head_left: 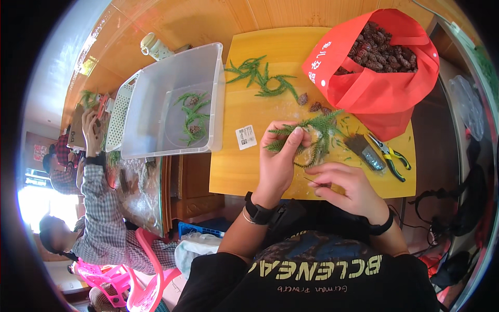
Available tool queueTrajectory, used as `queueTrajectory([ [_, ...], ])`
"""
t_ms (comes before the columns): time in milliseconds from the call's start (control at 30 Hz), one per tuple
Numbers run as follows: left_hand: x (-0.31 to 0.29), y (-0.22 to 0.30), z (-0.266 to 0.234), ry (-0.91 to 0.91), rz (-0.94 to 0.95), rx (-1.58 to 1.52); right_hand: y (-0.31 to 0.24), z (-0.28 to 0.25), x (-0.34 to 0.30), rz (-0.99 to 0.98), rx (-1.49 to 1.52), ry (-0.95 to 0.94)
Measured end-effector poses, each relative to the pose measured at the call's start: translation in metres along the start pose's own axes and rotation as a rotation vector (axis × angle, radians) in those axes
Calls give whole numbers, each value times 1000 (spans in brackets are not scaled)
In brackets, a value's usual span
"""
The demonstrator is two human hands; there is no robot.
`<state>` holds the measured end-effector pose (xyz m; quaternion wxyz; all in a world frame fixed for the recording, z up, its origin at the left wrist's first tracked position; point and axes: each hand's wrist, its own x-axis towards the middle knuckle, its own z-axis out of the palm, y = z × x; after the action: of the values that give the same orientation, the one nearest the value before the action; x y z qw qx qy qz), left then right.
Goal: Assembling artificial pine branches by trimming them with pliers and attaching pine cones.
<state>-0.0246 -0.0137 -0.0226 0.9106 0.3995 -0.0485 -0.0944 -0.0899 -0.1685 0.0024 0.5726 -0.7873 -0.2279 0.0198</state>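
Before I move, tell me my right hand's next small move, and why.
I'd probably bring your right hand up to the sprig: it pinches a thin strand nearby, while your left hand grips the sprig.

Rough, matt sprig point(323, 122), perhaps plastic

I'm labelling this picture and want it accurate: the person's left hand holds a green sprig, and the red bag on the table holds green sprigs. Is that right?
Not quite: the head view shows brown pine cones in the red bag. The left hand does hold a green sprig.
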Motion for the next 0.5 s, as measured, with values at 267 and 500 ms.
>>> queueTrajectory([
  [267,-19,-4,6,-36,192,351,-17,1,0,3,-131,317],
  [500,-12,-1,9,-10,157,389,-6,1,18,75,-109,418],
])
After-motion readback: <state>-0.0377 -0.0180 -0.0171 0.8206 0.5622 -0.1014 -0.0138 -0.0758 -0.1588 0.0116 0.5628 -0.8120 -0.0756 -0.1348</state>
